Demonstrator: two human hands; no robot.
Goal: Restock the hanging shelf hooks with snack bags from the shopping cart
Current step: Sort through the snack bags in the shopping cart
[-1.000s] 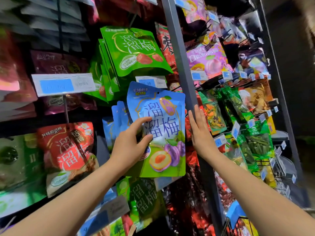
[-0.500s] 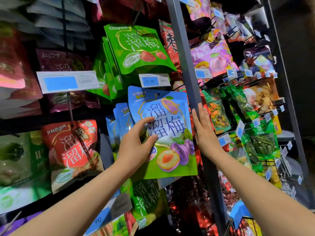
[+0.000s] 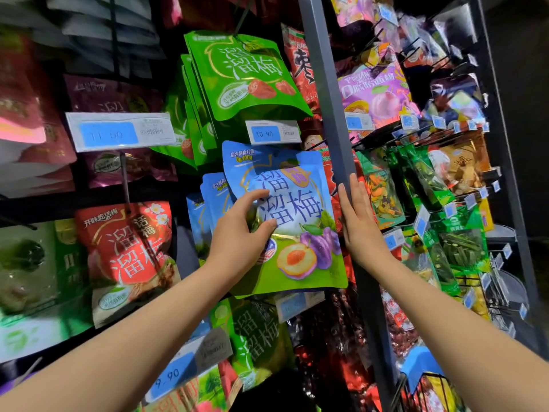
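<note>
- left hand [image 3: 240, 233] grips the blue bag [image 3: 285, 215] at its left edge: thumb on the front, fingers curled round it.
- right hand [image 3: 361, 221] is flat, fingers straight and together, laid along the bag's right edge, touching the grey post [image 3: 329, 99].
- bag sits at the right edge of the left rack section, beside the post. front faces out, long axis near vertical, slightly tilted.
- its top edge meets the lower edge of the 10.90 price tag [image 3: 273, 132].
- more blue bags [image 3: 214, 191] hang just behind it, to the left. green bags [image 3: 246, 75] fill the row above.
- key relation: hook and the bag's hang hole are both hidden by the tag, above the hands. can't tell if it's threaded.
- my read: left hand carries, right only steadies. next move is the bag's top going back onto the hook.
- risk: the top snags the tag.
</note>
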